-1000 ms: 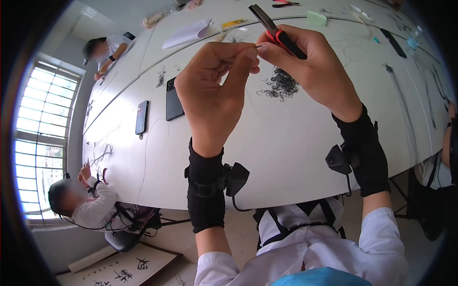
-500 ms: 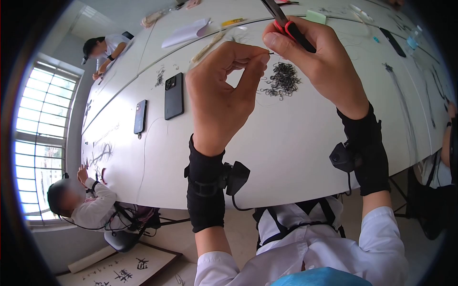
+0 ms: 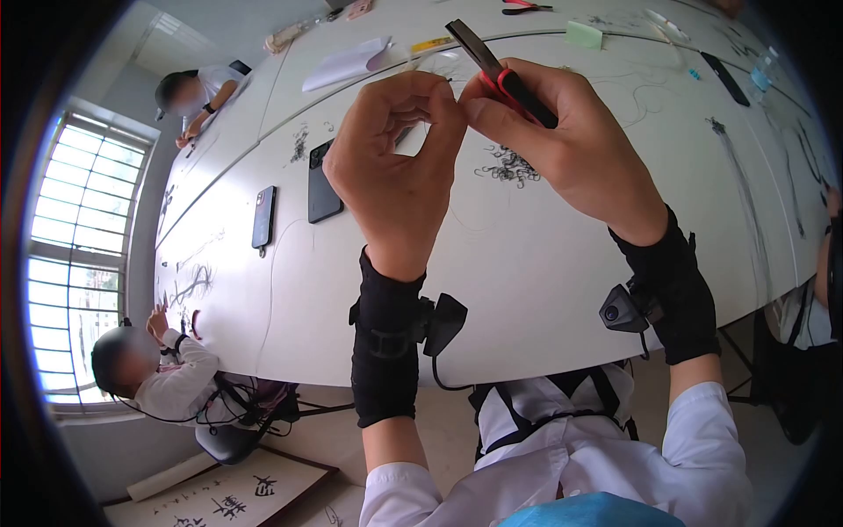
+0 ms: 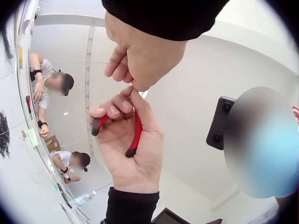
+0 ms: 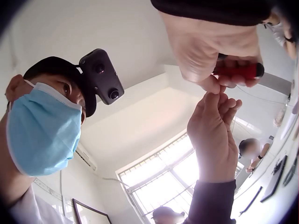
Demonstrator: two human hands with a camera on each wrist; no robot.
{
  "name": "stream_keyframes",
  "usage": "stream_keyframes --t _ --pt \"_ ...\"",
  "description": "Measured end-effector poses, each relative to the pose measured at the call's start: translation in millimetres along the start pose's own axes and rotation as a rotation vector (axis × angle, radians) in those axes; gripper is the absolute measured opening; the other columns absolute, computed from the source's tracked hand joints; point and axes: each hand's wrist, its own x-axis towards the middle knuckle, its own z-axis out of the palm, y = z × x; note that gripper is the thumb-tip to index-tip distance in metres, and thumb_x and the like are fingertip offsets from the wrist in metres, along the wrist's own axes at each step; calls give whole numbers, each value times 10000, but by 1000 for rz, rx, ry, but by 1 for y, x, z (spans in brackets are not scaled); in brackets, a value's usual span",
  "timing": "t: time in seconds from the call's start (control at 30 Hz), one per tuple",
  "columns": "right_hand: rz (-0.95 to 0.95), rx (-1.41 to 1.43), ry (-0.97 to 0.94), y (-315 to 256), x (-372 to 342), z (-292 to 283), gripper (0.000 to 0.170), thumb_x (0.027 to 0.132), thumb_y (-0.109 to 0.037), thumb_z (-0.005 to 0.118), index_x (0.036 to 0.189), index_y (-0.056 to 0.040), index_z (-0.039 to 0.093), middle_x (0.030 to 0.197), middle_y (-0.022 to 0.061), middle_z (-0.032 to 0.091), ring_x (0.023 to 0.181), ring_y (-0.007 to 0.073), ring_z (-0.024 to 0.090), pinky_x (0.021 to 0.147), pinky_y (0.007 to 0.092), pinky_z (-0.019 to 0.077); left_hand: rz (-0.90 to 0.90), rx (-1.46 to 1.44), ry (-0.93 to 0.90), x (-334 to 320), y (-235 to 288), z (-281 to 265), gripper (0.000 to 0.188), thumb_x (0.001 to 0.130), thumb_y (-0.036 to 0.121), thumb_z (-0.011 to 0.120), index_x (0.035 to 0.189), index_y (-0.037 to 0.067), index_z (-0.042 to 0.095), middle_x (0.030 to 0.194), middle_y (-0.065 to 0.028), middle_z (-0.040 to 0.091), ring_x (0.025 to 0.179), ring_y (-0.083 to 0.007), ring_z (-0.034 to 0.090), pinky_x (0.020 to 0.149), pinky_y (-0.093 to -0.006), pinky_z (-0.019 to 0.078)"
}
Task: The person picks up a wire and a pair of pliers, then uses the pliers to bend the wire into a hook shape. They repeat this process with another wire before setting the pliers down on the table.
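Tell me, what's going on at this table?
Someone grips red-handled pliers in their right hand. Their left hand pinches what looks like a tiny dark piece; the pliers' jaws are clear of it. Both hands are raised above the white table, where a pile of small dark curled pieces lies, partly hidden by the right hand.

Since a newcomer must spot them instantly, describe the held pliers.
On the white table lies a heap of dark curls. In the head view, the right hand partly covers it, gripping the pliers by red and black handles. Unlike the similarly coloured tool lying across the table, these are held aloft.
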Motion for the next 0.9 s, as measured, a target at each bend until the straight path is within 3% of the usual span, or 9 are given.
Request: stream_keyframes --t 0.2,0.5,0.6,0.7,0.8,0.9 --pt "370 230 -30 -7 2 -6 327 931 -352 653 848 -36 666 615 -34 456 530 65 401 496 252 310 30 0 -33 0 0 2 100 827 -40 737 902 -14 675 809 -50 709 718 -103 680 729 -233 565" --pt "354 176 58 5 5 -9 329 899 -333 657 764 -34 624 581 -46 424 525 62 368 500 264 286 -37 82 -193 -1 -2 0 102 894 -3 716 985 -46 702 875 -84 732 788 -124 703 783 -234 559" --pt "416 173 -13 2 5 -11 264 951 -286 624 921 -24 642 686 -41 455 647 62 407 619 231 330 -43 120 -200 -1 1 -1 110 893 12 724 986 -44 708 875 -87 735 782 -125 705 776 -236 561" --pt "417 147 -13 1 5 -11 268 953 -291 627 920 -25 645 690 -42 457 653 58 411 620 232 336 -64 123 -214 0 2 -2 116 906 22 711 992 -55 697 876 -100 730 772 -136 706 760 -235 562" --pt "318 137 49 4 5 -6 339 908 -349 663 809 -25 662 583 -39 441 521 71 378 509 265 303 -237 -102 -194 0 2 -3 151 928 48 695 1002 -82 675 870 -127 719 764 -164 709 740 -265 577" --pt "301 150 35 1 4 -4 370 920 -387 668 853 -24 684 593 -34 465 528 73 400 514 259 326 -367 -342 -140 1 6 -2 164 933 67 685 954 -92 658 794 -121 698 705 -161 689 690 -283 582"
